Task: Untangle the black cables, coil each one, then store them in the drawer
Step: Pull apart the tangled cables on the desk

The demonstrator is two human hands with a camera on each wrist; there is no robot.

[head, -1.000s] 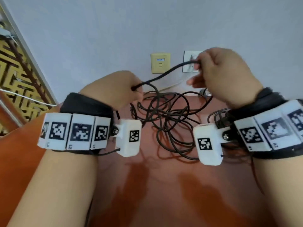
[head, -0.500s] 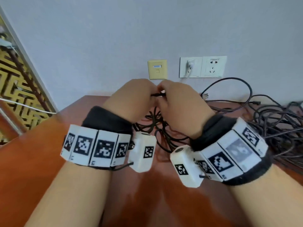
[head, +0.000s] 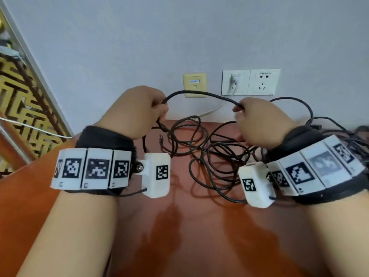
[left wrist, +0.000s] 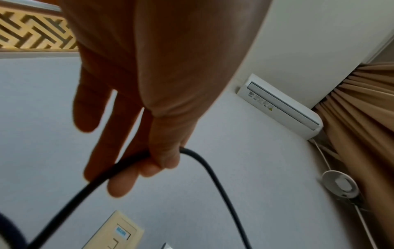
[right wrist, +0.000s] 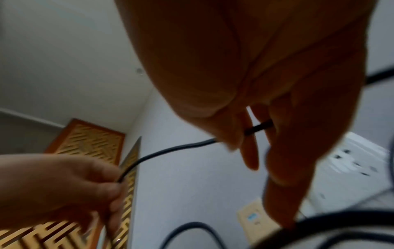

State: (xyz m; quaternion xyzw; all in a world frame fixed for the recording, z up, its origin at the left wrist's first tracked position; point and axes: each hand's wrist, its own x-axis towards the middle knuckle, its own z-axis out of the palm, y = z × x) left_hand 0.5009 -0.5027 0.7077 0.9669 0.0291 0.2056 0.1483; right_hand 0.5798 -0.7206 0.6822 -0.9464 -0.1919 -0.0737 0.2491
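I'm watching the left hand [head: 137, 110] and right hand [head: 259, 120] each pinching one thin black rubber cable [head: 201, 94], arching between them above the tangled pile on the reddish-brown wooden table [head: 179, 236].

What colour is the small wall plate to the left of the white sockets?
The small wall plate is pale yellow with a little blue label; the head view shows it best.

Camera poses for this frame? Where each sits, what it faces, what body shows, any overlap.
Head: on the head, facing forward and down at the table; left hand, right hand, both forearms.
Left wrist: along the left hand, up at wall and air conditioner; fingers pinch the black cable.
Right wrist: along the right hand toward the left hand.
Shared: cable span, yellow wall plate.
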